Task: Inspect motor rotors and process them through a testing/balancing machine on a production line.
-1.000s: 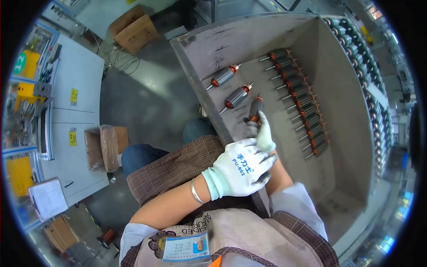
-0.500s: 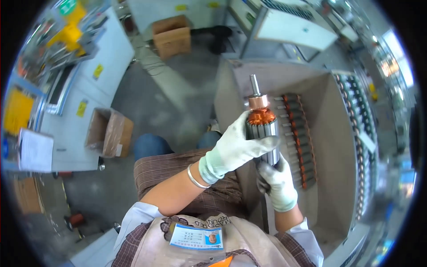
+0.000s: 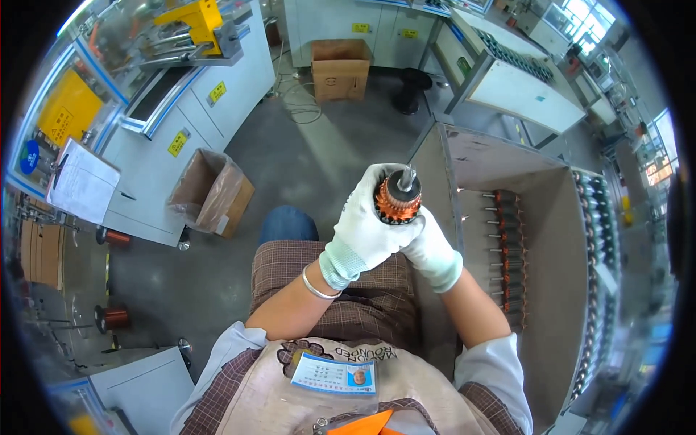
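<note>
Both of my hands wear white gloves and hold one motor armature (image 3: 398, 199) over my lap. Its shaft end points up toward me, with orange copper windings below the copper commutator ring. My left hand (image 3: 368, 217) is wrapped round its left side. My right hand (image 3: 429, 250) grips it from the right and below; its fingers are mostly hidden behind the armature and the left hand. To the right stands a deep grey bin (image 3: 547, 217) holding a row of similar armatures (image 3: 511, 250) along its bottom.
Beyond the bin's right wall stand racks of more armatures (image 3: 598, 239). An open cardboard box (image 3: 206, 192) sits on the floor at left beside a grey cabinet (image 3: 138, 206). Farther off are another cardboard box (image 3: 339, 80), a black stool (image 3: 411, 90) and a white workbench (image 3: 525, 94).
Both hands have brought the armature left, away from the bin and over my lap. It has tipped so its shaft end faces me. The view has shifted too.
</note>
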Available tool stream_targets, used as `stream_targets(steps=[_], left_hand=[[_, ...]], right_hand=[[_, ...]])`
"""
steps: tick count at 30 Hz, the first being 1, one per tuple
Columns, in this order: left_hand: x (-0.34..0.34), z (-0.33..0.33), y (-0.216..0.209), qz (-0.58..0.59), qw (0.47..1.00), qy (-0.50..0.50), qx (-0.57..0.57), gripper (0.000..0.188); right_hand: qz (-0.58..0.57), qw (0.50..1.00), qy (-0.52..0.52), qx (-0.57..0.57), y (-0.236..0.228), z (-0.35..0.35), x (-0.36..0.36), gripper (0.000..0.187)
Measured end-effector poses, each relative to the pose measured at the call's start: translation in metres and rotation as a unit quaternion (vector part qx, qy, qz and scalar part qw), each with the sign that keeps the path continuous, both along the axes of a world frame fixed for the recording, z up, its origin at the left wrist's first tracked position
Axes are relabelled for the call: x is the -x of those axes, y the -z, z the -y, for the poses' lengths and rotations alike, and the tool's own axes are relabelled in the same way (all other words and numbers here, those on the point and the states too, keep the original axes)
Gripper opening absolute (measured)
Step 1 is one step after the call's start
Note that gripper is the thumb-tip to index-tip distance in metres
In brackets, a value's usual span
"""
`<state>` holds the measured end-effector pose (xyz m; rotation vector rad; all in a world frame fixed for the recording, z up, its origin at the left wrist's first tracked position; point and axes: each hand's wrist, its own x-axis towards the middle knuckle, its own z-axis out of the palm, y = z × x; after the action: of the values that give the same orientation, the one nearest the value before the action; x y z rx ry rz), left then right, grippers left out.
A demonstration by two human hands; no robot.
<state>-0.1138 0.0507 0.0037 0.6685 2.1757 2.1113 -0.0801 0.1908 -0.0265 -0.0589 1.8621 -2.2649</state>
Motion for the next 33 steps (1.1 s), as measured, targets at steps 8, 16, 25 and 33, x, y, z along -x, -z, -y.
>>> stream_targets(steps=[8, 16, 25, 33], left_hand=[[0.002, 0.002, 0.028, -0.014, 0.998, 0.051, -0.024, 0.054], [0.005, 0.008, 0.039, 0.036, 0.996, 0.073, -0.039, 0.057], [0.008, 0.009, 0.048, 0.091, 0.982, 0.117, -0.119, 0.059], [0.01, 0.007, 0.052, 0.092, 0.977, 0.142, -0.13, 0.059]], right_hand=[[-0.084, 0.991, 0.048, -0.089, 0.027, 0.002, 0.001, 0.059], [-0.063, 0.98, 0.072, -0.176, 0.038, 0.002, 0.007, 0.059], [-0.068, 0.954, 0.103, -0.272, 0.042, -0.002, 0.006, 0.061], [-0.115, 0.925, 0.12, -0.343, 0.038, -0.008, 0.005, 0.06]])
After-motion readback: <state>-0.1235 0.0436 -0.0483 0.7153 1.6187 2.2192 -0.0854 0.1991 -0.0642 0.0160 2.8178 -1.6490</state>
